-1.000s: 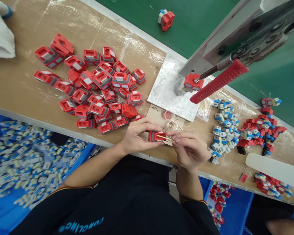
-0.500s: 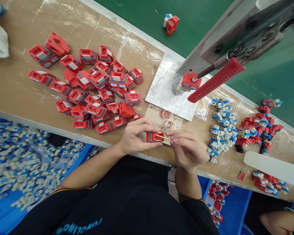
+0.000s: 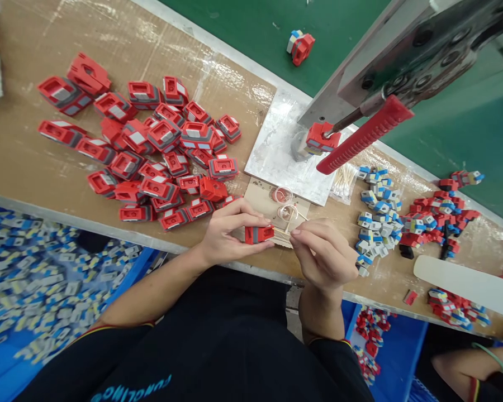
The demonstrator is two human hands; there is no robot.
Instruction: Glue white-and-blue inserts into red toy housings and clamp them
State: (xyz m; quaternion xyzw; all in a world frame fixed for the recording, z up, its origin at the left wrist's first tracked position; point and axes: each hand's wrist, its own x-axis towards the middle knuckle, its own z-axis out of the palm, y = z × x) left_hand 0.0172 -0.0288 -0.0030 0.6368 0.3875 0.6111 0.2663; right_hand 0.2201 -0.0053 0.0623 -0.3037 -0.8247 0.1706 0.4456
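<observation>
Fingers and thumb of my left hand (image 3: 228, 231) are closed round a red and grey toy vehicle shell (image 3: 255, 234), its side facing up. Just to the right, my right hand (image 3: 324, 251) pinches thin wooden sticks (image 3: 283, 232) that point left toward the shell's end. Whether their tips touch the shell, I cannot tell. Behind the hands, two small round clear dishes, one with pinkish contents (image 3: 282, 194) and one nearer me (image 3: 287, 212), sit on a beige card (image 3: 260, 195).
Many red shells (image 3: 163, 134) lie left. A hand press with a red lever (image 3: 364, 134) stands on a white plate (image 3: 272, 145), over a toy (image 3: 322, 137). Bagged cotton swabs (image 3: 342, 183), blue-white parts (image 3: 377, 218) and assembled toys (image 3: 436, 218) lie right. Blue bins (image 3: 145, 273) stand below. Another person's arm (image 3: 461, 368) shows lower right.
The shell in my left hand has turned from its hollow face to its side. My right hand has drawn the sticks off the hollow face. The view has shifted slightly.
</observation>
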